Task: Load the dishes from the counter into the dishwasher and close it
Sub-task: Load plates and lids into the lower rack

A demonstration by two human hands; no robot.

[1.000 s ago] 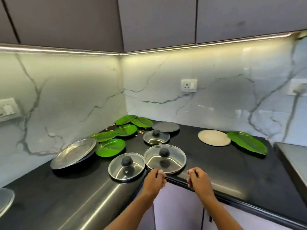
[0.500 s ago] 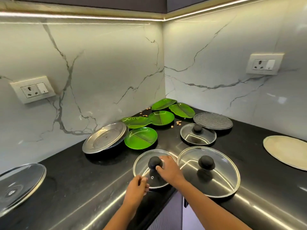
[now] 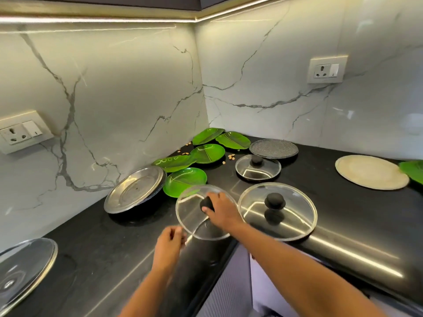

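My right hand [image 3: 220, 211] grips the black knob of a glass lid [image 3: 194, 216], which tilts up off the black counter [image 3: 96, 255] near its inner corner edge. My left hand [image 3: 169, 244] hovers just below the lid's near rim with fingers loosely curled, holding nothing. A larger glass lid [image 3: 295, 216] lies flat to the right, a smaller glass lid [image 3: 258, 171] behind it. Several green leaf-shaped plates [image 3: 185, 180] cluster toward the corner, beside a steel plate [image 3: 135, 192]. The dishwasher is out of view.
A dark speckled round plate [image 3: 273, 148] and a beige round plate [image 3: 370, 171] lie at the back right. Another glass lid [image 3: 23, 268] sits at the far left. Nuts [image 3: 231, 156] are scattered among the green plates. Wall sockets [image 3: 19, 132] sit on the marble backsplash.
The view swung left and down toward the corner. My right hand moved from the counter edge onto the small lid's knob and has tipped the lid up; my left hand followed beneath it.
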